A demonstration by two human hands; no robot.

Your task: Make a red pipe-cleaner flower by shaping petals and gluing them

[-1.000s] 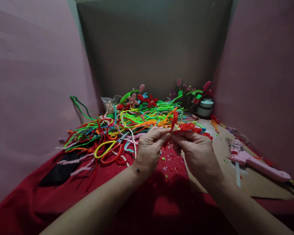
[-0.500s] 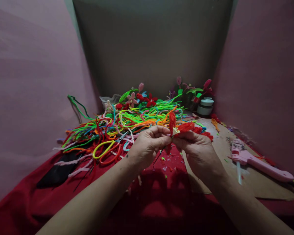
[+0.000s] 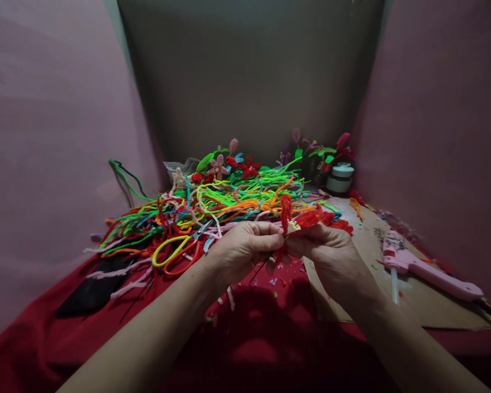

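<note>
Both hands meet mid-tabletop, left hand (image 3: pixel 245 248) and right hand (image 3: pixel 331 256) pinched together on a red pipe-cleaner flower (image 3: pixel 300 218), seemingly shaping its petals, scissors (image 3: pixel 180 248) just left, the tangled pipe-cleaner pile (image 3: pixel 229 199) beyond.

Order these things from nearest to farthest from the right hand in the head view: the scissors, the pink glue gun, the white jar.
From the right hand:
1. Pink glue gun, to its right on the cardboard.
2. White jar, behind it at the back.
3. Scissors, far left, beyond the left hand.
</note>
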